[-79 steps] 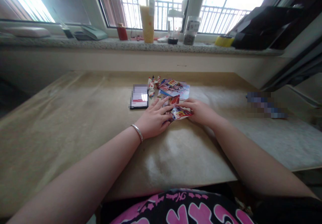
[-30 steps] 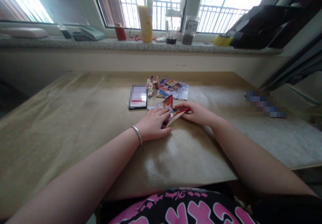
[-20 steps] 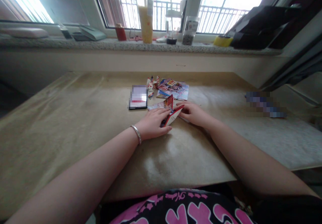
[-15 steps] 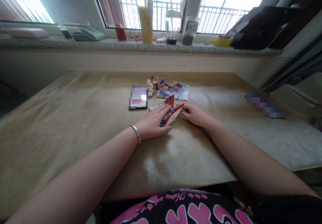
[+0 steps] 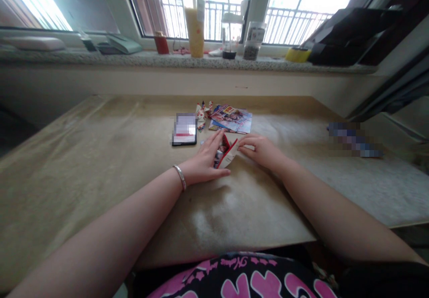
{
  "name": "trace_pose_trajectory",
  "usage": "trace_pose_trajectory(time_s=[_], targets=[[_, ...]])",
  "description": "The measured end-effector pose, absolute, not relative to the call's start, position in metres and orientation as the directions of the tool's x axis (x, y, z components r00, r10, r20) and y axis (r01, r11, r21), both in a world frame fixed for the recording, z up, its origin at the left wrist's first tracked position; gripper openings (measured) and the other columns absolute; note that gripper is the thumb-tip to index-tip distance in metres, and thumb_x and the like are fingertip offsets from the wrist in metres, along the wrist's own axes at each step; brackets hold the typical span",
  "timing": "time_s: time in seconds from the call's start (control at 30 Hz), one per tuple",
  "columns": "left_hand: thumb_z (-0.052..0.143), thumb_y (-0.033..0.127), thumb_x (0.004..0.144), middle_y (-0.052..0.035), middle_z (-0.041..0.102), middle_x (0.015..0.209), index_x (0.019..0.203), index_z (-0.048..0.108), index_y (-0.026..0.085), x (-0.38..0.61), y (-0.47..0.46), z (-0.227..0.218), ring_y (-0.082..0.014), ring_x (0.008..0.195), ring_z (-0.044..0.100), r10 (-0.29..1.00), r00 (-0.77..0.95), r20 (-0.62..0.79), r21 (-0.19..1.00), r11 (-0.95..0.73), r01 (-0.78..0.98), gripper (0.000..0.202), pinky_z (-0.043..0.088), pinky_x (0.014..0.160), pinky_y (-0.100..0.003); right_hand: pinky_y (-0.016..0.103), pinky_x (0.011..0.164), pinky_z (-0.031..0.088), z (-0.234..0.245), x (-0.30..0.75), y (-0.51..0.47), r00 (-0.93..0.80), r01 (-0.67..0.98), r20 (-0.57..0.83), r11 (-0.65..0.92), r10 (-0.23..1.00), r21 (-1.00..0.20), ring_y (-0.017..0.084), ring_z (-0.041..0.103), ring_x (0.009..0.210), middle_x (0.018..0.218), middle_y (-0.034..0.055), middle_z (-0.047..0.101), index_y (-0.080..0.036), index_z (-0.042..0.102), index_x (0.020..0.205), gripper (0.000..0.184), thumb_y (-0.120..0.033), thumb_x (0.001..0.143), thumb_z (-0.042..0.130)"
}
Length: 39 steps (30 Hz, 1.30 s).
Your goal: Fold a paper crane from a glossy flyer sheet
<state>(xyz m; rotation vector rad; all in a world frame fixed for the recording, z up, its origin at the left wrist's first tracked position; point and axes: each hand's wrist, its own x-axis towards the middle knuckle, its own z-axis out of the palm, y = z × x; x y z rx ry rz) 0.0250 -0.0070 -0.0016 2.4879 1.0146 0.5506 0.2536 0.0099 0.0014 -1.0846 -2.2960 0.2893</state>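
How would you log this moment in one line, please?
left hand: on folded red-edged printed paper; right hand: at its edge; colourful paper stack: beyond

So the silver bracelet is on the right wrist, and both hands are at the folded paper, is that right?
Not quite: the head view shows the silver bracelet on the left wrist. The left hand and right hand are indeed at the folded paper.

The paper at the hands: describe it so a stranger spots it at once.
Find the beige tabletop below the windowsill. Near its middle, between the left hand and the right hand, is the folded paper. Unlike the flat printed sheets just beyond, it has a raised pale flap edged in red.
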Motion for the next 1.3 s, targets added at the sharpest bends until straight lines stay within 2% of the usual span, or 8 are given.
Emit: trace_pose_trajectory(time_s=[0.13,0.23,0.47,0.63,0.87,0.97,1.17,1.3], targets=[[0.066,0.048,0.074,-0.0197,0.008,0.153,0.147,-0.005,0.016,0.027,-0.007,-0.003,-0.0324,0.142,0.008,0.731,0.611,0.302,0.47,-0.672,0.572,0.106,0.017,0.115,-0.052,0.036,0.091,0.047,0.009,0.248,0.0,-0.489,0.631,0.428,0.647,0.76,-0.429,0.02,0.063,0.099,0.106,0.0063,0.069,-0.022,0.07,0.093,0.018,-0.021,0.085,0.054],[0.068,0.049,0.072,-0.0209,0.014,0.152,0.147,0.0,0.015,0.028,-0.007,-0.001,-0.0339,0.141,0.012,0.739,0.583,0.339,0.452,-0.671,0.587,0.107,0.018,0.114,-0.052,0.034,0.085,0.049,0.012,0.244,-0.007,-0.513,0.665,0.375,0.633,0.772,-0.395,0.02,0.064,0.096,0.109,0.0044,0.069,-0.024,0.069,0.099,0.021,-0.022,0.087,0.051],[0.068,0.034,0.074,-0.017,0.018,0.152,0.147,0.004,0.017,0.029,-0.009,0.002,-0.0286,0.14,0.022,0.711,0.56,0.425,0.561,-0.693,0.453,0.099,0.025,0.114,-0.045,0.033,0.081,0.05,0.011,0.238,-0.014,-0.516,0.708,0.383,0.633,0.766,-0.314,0.02,0.066,0.095,0.115,0.0028,0.067,-0.025,0.069,0.096,0.019,-0.026,0.087,0.051],[0.058,0.024,0.081,-0.0151,0.028,0.148,0.147,0.005,0.022,0.033,-0.013,0.005,-0.0236,0.129,0.042,0.68,0.529,0.507,0.565,-0.726,0.392,0.085,0.035,0.109,-0.041,0.03,0.073,0.055,0.006,0.231,-0.015,-0.407,0.67,0.442,0.59,0.8,-0.45,0.016,0.067,0.083,0.11,0.0034,0.069,-0.024,0.069,0.085,0.013,-0.025,0.083,0.057],[0.055,0.025,0.083,-0.0097,0.047,0.134,0.143,0.02,0.024,0.034,-0.014,0.009,-0.023,0.127,0.041,0.63,0.414,0.657,0.382,-0.752,0.537,0.07,0.033,0.11,-0.043,0.024,0.063,0.057,0.008,0.222,-0.019,-0.26,0.513,0.498,0.555,0.827,-0.655,0.015,0.065,0.087,0.098,0.0043,0.07,-0.02,0.066,0.076,0.008,-0.022,0.079,0.06],[0.052,0.025,0.085,-0.0103,0.048,0.131,0.142,0.024,0.022,0.034,-0.014,0.01,-0.0223,0.123,0.044,0.603,0.399,0.691,0.344,-0.759,0.553,0.063,0.037,0.106,-0.041,0.024,0.06,0.056,0.01,0.221,-0.021,-0.211,0.487,0.501,0.535,0.839,-0.69,0.016,0.064,0.086,0.092,0.0048,0.07,-0.019,0.065,0.074,0.007,-0.022,0.078,0.06],[0.06,0.02,0.081,-0.0082,0.055,0.12,0.13,0.044,0.022,0.035,-0.012,0.01,-0.0207,0.113,0.051,0.506,0.315,0.803,0.329,-0.817,0.473,0.051,0.044,0.1,-0.038,0.024,0.058,0.055,0.009,0.217,-0.022,-0.175,0.43,0.515,0.536,0.839,-0.727,0.015,0.064,0.079,0.086,0.0045,0.069,-0.019,0.064,0.073,0.008,-0.025,0.077,0.062],[0.065,0.028,0.079,-0.0117,0.053,0.125,0.137,0.035,0.02,0.034,-0.011,0.009,-0.0229,0.116,0.051,0.514,0.334,0.79,0.365,-0.832,0.417,0.065,0.042,0.101,-0.04,0.025,0.06,0.055,0.009,0.217,-0.022,-0.165,0.429,0.534,0.548,0.829,-0.719,0.015,0.064,0.075,0.083,0.004,0.069,-0.019,0.065,0.076,0.006,-0.024,0.077,0.062]])
